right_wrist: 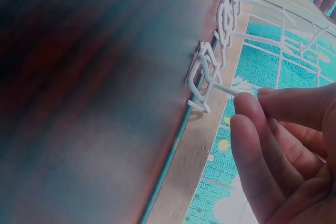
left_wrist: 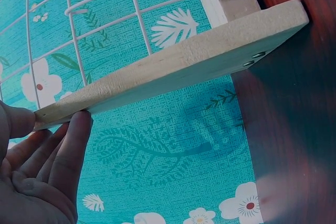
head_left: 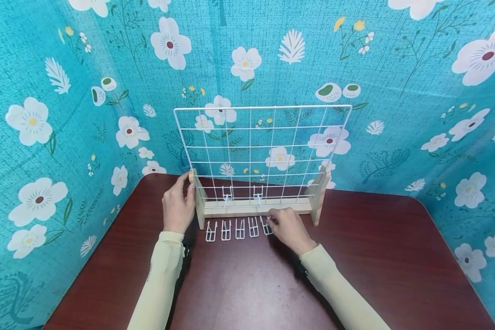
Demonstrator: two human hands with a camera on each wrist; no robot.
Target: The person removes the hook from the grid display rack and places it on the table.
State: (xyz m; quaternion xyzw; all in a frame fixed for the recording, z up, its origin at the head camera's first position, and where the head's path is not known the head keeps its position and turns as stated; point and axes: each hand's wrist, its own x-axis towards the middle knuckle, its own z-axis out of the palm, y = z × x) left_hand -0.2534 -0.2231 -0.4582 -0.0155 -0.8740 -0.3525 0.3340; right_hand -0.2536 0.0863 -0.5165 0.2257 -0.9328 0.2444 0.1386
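Observation:
A white wire grid (head_left: pixel 264 107) stands upright in a wooden stand, whose left side board (left_wrist: pixel 157 66) slants across the left wrist view. My left hand (head_left: pixel 177 204) pinches the upper end of that board between thumb and fingers. In front of the stand, several white wire hooks (head_left: pixel 226 230) lie in a row. My right hand (head_left: pixel 289 228) pinches a prong of the rightmost wire hook (right_wrist: pixel 195 80) between thumb and fingertips; its frame is close to the table. Two more hooks (head_left: pixel 258 196) hang low on the grid.
The dark red-brown table (head_left: pixel 239 284) carries the stand near its back edge. Behind and at both sides hangs a teal flowered cloth (head_left: pixel 247 27). The stand's right side board (head_left: pixel 321 197) and wooden base bar (head_left: pixel 251 211) are visible in the head view.

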